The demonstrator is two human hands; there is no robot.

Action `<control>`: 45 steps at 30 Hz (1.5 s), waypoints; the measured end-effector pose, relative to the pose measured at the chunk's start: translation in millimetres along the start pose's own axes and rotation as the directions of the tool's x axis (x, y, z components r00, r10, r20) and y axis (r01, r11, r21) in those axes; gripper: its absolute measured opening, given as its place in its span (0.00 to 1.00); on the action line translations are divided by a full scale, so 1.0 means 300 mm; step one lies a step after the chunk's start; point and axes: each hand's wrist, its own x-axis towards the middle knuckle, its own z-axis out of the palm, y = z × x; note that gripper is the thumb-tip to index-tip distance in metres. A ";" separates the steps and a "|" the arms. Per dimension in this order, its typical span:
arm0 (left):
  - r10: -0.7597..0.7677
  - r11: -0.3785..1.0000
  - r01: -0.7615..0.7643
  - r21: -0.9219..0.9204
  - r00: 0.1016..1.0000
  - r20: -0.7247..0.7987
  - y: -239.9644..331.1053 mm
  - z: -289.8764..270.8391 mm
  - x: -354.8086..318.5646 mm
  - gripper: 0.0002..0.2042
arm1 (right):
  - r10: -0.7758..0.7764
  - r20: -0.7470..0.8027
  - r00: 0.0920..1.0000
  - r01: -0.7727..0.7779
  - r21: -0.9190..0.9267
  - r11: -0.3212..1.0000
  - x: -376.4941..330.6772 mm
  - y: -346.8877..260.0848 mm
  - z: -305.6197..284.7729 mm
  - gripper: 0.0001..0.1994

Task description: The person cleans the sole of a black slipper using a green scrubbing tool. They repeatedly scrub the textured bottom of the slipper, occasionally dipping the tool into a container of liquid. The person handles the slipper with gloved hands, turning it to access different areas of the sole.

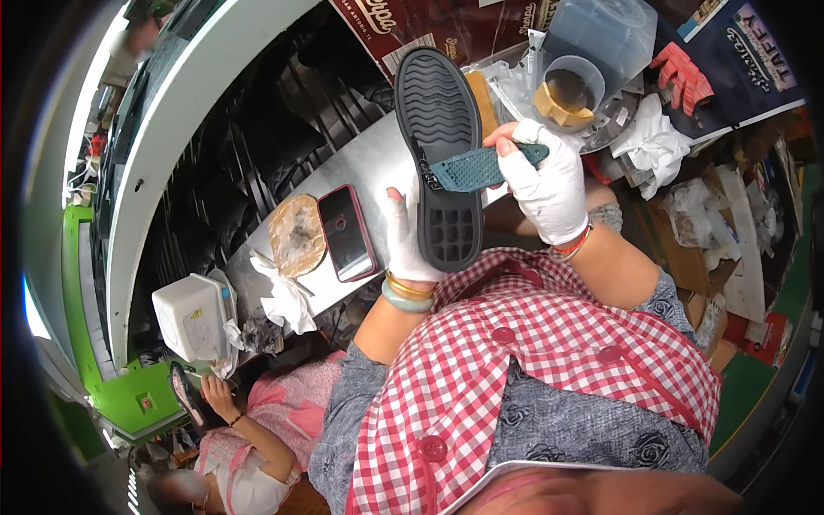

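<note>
Black rubber shoe sole [439,146] stands almost upright above the desk [365,167], its long axis running away from the person, tread side showing. The left hand [405,245] in a white glove closes its fingers around the near end from behind. The right hand [549,184], also gloved, grips a teal strip [481,167] lying across the sole's middle, so it comes from the right side.

The person wears white fabric gloves on the left hand [410,245] and the right hand [549,184]. Gold and pale green bangles [407,293] ring the left wrist, a red and orange bracelet [573,247] the right. A red-and-white checked apron [524,360] with red buttons covers a grey rose-patterned short-sleeved top [584,425].
</note>
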 end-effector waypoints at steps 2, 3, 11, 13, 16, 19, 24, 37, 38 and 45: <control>0.013 1.000 -0.013 -0.006 1.000 -0.009 0.004 -0.011 0.018 0.43 | -0.033 -0.011 0.999 0.033 -0.021 0.999 -0.012 0.005 0.009 0.04; 0.007 0.999 -0.007 -0.033 1.000 -0.001 0.004 -0.017 0.027 0.41 | -0.046 -0.016 0.999 0.045 -0.033 0.998 -0.017 0.007 0.011 0.04; 0.084 0.996 -0.084 -0.031 0.996 0.013 0.034 0.050 0.042 0.39 | -0.012 0.008 1.000 0.012 0.045 0.999 -0.049 0.022 0.031 0.03; 0.107 0.994 -0.107 0.010 0.994 0.017 0.037 0.054 0.039 0.39 | -0.004 0.017 1.000 0.004 0.033 0.999 -0.059 0.017 0.032 0.03; 0.081 0.994 -0.078 -0.076 0.996 0.036 0.040 0.045 0.040 0.39 | 0.033 0.037 0.999 -0.034 0.028 0.999 -0.077 0.000 0.031 0.03; 0.084 0.967 -0.042 -0.251 0.984 0.159 0.045 0.032 0.039 0.38 | 0.030 0.052 0.998 -0.029 -0.024 0.999 -0.098 -0.006 0.027 0.02; 0.079 0.993 -0.079 -0.082 0.997 -0.002 0.044 0.065 0.029 0.38 | -0.001 0.122 0.993 0.015 -0.118 0.993 -0.118 -0.011 0.005 0.03; -0.058 0.968 0.114 -0.225 0.969 0.241 0.088 0.006 -0.028 0.41 | 0.098 0.438 0.893 -0.120 0.022 0.993 -0.098 -0.103 -0.013 0.04; -0.073 0.986 0.096 -0.138 0.983 0.168 0.088 0.018 -0.037 0.41 | 0.129 0.461 0.878 -0.150 0.009 0.989 -0.092 -0.115 -0.013 0.04; -0.164 0.982 0.156 0.109 0.984 0.069 0.120 0.046 -0.082 0.42 | 0.268 0.628 0.730 -0.260 -0.108 0.960 -0.033 -0.176 0.002 0.09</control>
